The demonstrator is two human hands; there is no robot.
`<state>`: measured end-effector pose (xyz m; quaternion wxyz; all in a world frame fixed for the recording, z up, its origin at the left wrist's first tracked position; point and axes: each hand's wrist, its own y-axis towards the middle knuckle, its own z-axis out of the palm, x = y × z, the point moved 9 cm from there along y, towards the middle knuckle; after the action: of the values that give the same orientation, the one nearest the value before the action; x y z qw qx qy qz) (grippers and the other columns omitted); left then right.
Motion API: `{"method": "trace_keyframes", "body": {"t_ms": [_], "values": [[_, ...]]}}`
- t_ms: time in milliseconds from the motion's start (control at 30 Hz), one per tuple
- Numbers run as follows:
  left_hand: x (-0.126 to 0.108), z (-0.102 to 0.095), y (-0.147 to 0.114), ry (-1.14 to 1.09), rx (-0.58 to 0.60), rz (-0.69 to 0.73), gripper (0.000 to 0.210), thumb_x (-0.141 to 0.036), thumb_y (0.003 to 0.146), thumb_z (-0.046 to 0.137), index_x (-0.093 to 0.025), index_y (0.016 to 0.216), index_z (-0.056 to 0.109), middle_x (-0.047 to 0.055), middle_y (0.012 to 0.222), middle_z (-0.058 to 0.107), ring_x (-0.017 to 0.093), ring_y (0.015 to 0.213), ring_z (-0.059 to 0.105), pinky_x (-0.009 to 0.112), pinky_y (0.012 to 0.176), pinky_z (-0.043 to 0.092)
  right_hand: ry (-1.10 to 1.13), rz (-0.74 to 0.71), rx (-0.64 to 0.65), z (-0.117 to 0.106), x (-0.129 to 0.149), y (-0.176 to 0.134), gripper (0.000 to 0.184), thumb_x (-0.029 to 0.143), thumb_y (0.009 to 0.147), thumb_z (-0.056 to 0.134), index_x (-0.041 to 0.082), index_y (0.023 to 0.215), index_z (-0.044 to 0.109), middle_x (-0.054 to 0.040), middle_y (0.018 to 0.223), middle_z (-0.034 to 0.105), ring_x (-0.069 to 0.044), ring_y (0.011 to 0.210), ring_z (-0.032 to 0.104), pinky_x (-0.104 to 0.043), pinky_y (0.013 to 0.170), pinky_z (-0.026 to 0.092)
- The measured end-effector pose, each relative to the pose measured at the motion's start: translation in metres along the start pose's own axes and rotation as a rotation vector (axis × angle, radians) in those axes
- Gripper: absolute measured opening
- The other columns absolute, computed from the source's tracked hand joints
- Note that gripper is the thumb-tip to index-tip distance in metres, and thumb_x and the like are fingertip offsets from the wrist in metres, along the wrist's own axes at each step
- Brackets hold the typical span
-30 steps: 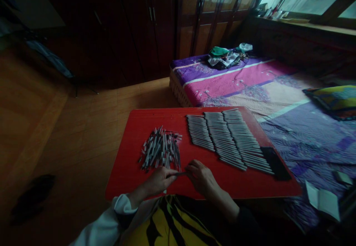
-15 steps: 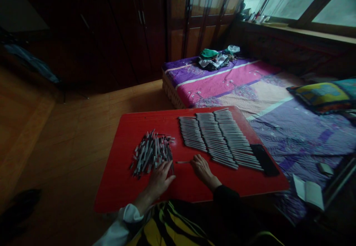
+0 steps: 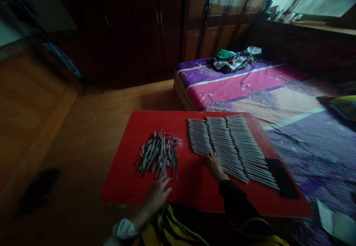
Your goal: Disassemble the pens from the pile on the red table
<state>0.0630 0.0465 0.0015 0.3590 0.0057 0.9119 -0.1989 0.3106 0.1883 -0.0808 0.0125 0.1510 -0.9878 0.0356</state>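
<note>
A loose pile of thin, grey, pen-like sticks (image 3: 160, 153) with some dark parts lies on the left half of a red table (image 3: 191, 186). At the near edge of the pile, my left hand (image 3: 157, 194) is open with its thumb apart, holding nothing I can see. Similar sticks (image 3: 226, 142) lie side by side in three slanting columns on the right. My right hand (image 3: 214, 164) has its fingers pinched at the near end of the left column, on the right end of a thin stick (image 3: 200, 153) lying there. The fingers partly hide this stick.
A flat black object (image 3: 282, 177) lies near the table's right edge, touching or close to the right column. Behind and to the right is a bed (image 3: 294, 116) with a pile of clothes (image 3: 230, 60). An open booklet (image 3: 336, 218) lies at far right.
My right hand has carried a thin stick rightward to the near end of the left column. My left hand has drawn back slightly from the pile. The view has turned left.
</note>
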Motion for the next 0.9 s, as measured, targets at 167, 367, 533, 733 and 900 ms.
{"method": "trace_keyframes", "body": {"t_ms": [167,367,533,733,900], "values": [[0.005,-0.006,-0.005,-0.005,-0.011,-0.059,0.038,-0.027,0.079,0.047,-0.017,0.113,0.058,0.008,0.113,0.060,0.018,0.101,0.056,0.026,0.089,0.040,0.013,-0.001,-0.040,-0.003,0.005,0.005,0.022,0.006,0.083,0.040,0.016,0.084,0.059,-0.0107,0.092,0.054,-0.022,0.092,0.045,-0.028,0.072,0.035],[0.017,-0.014,-0.015,-0.030,-0.017,-0.114,0.038,-0.027,0.080,0.045,-0.017,0.114,0.058,0.007,0.110,0.061,0.016,0.094,0.058,0.024,0.085,0.041,0.056,0.070,-0.099,-0.009,0.005,0.001,0.021,0.008,0.082,0.039,0.016,0.082,0.058,-0.0110,0.091,0.053,-0.023,0.090,0.044,-0.030,0.070,0.035],[0.042,-0.018,-0.026,-0.063,-0.069,-0.168,0.036,-0.025,0.078,0.046,-0.019,0.111,0.059,0.006,0.104,0.063,0.017,0.090,0.059,0.025,0.082,0.041,0.135,0.133,-0.106,-0.017,0.016,-0.006,0.022,0.011,0.082,0.038,0.015,0.085,0.059,-0.0129,0.092,0.053,-0.025,0.092,0.043,-0.033,0.075,0.035],[0.071,-0.017,-0.032,-0.067,-0.129,-0.241,0.034,-0.022,0.078,0.046,-0.017,0.109,0.060,0.008,0.103,0.063,0.018,0.091,0.059,0.026,0.081,0.042,0.396,0.188,0.056,-0.010,0.096,-0.002,0.026,0.026,0.086,0.039,0.017,0.094,0.062,-0.0110,0.097,0.060,-0.022,0.093,0.052,-0.028,0.074,0.037],[0.070,-0.025,-0.031,-0.118,-0.168,-0.207,0.033,-0.021,0.079,0.045,-0.016,0.107,0.061,0.009,0.102,0.063,0.018,0.089,0.059,0.028,0.082,0.043,0.589,0.243,0.262,0.011,0.177,0.006,0.032,0.045,0.080,0.047,0.018,0.077,0.064,-0.0055,0.069,0.065,-0.017,0.065,0.059,-0.022,0.053,0.034]]}}
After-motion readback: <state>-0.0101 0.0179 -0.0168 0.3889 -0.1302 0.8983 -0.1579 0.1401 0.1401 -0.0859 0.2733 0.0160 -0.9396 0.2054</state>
